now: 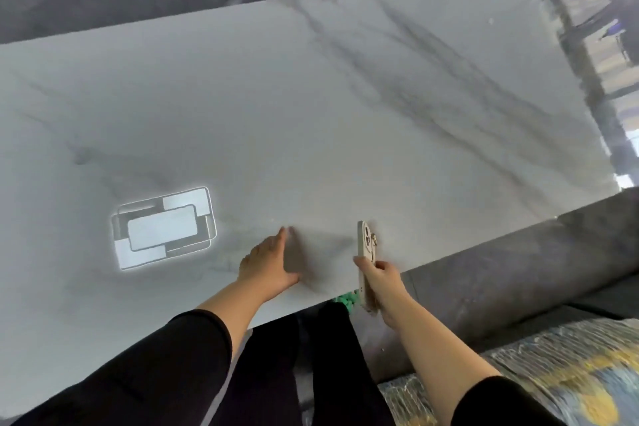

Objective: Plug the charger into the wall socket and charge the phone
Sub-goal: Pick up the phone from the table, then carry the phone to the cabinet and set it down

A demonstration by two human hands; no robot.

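Note:
A pale phone [366, 245] in a cream case stands on edge over the near rim of the white marble table [311, 114], camera lenses facing right. My right hand [378, 278] grips its lower half. My left hand [268, 261] lies flat on the tabletop to the left of the phone, fingers together and pointing away, holding nothing. No charger, cable or wall socket shows in this view.
A bright reflection of a ceiling light [164, 226] glares on the table at the left. A grey sofa edge [518, 270] runs along the right, with a patterned blue-yellow rug [553, 373] below. Something green [345, 301] peeks under the table edge. Dark blurred furniture [594, 45] stands far right.

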